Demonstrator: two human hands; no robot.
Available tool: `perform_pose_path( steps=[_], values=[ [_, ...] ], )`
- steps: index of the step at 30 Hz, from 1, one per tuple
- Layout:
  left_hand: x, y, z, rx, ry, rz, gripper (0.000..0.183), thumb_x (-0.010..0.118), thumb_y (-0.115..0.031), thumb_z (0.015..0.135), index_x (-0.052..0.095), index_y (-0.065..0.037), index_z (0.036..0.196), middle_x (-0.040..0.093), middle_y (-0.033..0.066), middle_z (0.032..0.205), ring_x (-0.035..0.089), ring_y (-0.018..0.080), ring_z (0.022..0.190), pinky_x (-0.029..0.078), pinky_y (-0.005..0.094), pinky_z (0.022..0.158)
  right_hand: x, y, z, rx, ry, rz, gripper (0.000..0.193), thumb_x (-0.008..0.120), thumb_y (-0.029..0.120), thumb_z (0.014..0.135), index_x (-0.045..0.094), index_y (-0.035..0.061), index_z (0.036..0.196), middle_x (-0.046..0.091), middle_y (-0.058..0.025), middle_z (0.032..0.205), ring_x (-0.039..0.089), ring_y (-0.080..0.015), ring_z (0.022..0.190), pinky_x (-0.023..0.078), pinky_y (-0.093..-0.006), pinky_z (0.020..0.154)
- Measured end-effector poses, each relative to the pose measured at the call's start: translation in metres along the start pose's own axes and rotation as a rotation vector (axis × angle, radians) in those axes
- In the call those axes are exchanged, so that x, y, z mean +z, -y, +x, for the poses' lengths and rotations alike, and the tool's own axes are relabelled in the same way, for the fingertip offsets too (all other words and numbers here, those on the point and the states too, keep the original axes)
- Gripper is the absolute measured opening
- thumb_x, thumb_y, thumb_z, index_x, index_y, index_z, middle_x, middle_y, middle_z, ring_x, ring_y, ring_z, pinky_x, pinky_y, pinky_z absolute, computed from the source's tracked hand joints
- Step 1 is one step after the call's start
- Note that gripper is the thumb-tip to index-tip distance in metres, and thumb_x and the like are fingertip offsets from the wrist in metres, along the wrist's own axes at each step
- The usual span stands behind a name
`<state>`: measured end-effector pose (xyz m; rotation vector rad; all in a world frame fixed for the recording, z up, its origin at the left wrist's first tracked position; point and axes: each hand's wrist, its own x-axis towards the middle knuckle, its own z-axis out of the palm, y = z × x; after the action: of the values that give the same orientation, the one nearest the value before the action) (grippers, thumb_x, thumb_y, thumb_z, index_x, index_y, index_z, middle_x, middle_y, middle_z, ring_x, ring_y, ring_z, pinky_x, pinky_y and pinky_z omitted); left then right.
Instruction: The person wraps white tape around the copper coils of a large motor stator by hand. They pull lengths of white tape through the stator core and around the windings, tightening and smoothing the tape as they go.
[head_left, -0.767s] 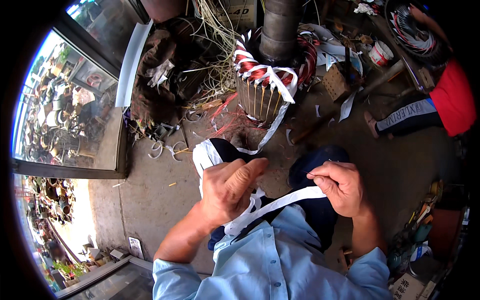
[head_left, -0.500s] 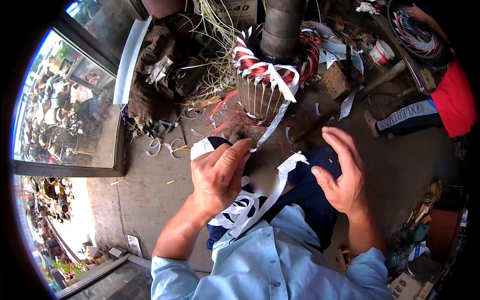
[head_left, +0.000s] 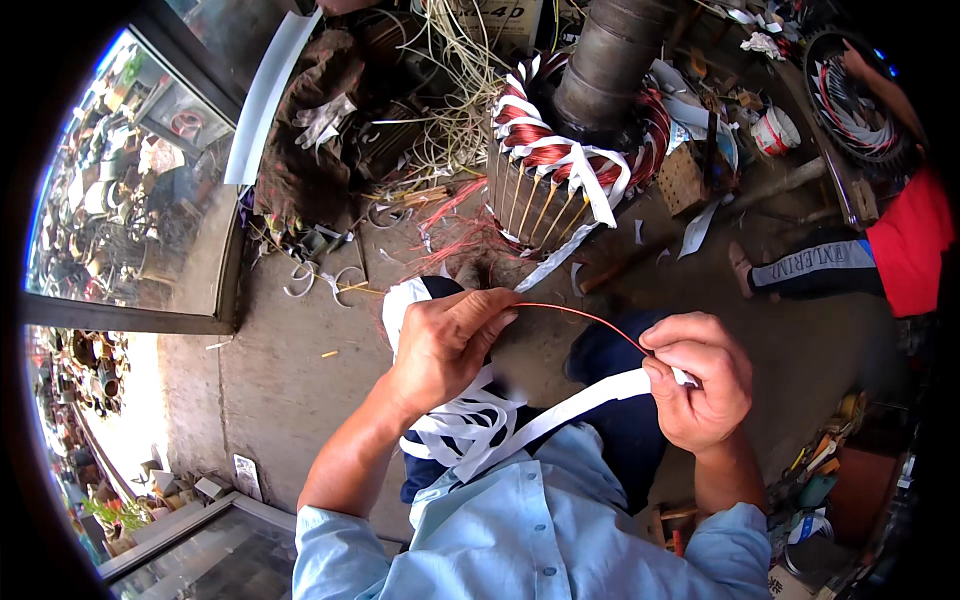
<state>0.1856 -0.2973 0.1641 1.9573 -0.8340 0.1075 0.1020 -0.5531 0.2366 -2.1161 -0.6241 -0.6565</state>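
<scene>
A thin copper wire arcs between my hands in front of my chest. My left hand pinches its left end between thumb and fingers. With closed fingers my right hand grips the other end, together with the tip of a white cloth tape. More of this tape lies in a loose tangle on my lap. Ahead stands a motor core with red copper windings, partly wrapped in white tape, with a thick dark shaft rising from it. A tape strip hangs from it toward my left hand.
A person in a red top works at the right with a hand on another wound core. Wire scraps litter the floor. A glazed door frame stands at left, a perforated block beyond the core, and tools lower right.
My right hand, open before, has closed on the wire and the tape end. The wire now spans both hands in an arc. The view has tilted slightly.
</scene>
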Motion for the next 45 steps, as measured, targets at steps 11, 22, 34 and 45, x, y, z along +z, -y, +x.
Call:
perform_pose_path(
  steps=[11,22,34,45],
  values=[
    [0.001,0.025,0.008,-0.510,-0.078,-0.459,0.037,0.065,-0.026,0.099,0.064,0.004,0.122,0.068,0.0097,0.088,0.061,0.0158,0.074,0.052,0.0314,0.068,-0.023,-0.051,0.069,-0.231,-0.084,-0.362,0.030,0.072,-0.013,0.077,0.057,-0.0002,0.099,0.070,-0.0174,0.098,0.068,-0.0308,0.083,0.057,-0.0381,0.074],
    [0.010,0.049,-0.008,-0.495,-0.056,-0.335,0.022,0.064,-0.012,0.097,0.067,0.004,0.112,0.067,0.0151,0.089,0.065,0.0225,0.077,0.052,0.0328,0.072,-0.003,-0.099,0.101,0.056,0.019,-0.224,0.012,0.070,-0.009,0.085,0.063,-0.0014,0.090,0.072,-0.0116,0.095,0.066,-0.0154,0.076,0.052,-0.0283,0.067],
    [0.015,0.064,0.008,-0.452,-0.038,-0.357,0.019,0.063,-0.007,0.095,0.068,0.001,0.112,0.066,0.0133,0.088,0.065,0.0209,0.076,0.052,0.0326,0.069,0.001,-0.149,0.139,0.736,0.105,0.024,0.010,0.068,0.014,0.096,0.066,0.0040,0.096,0.071,-0.0043,0.088,0.063,-0.0076,0.074,0.049,-0.0218,0.067],
    [0.017,0.115,0.090,0.287,-0.101,0.284,0.047,0.068,-0.009,0.083,0.064,-0.012,0.129,0.065,0.0063,0.100,0.065,0.0271,0.086,0.056,0.0389,0.074,0.047,-0.155,0.147,0.463,0.385,-0.345,0.016,0.066,0.015,0.096,0.068,-0.0007,0.096,0.053,0.0028,0.066,0.043,-0.0040,0.062,0.038,-0.0251,0.055]
  ],
)
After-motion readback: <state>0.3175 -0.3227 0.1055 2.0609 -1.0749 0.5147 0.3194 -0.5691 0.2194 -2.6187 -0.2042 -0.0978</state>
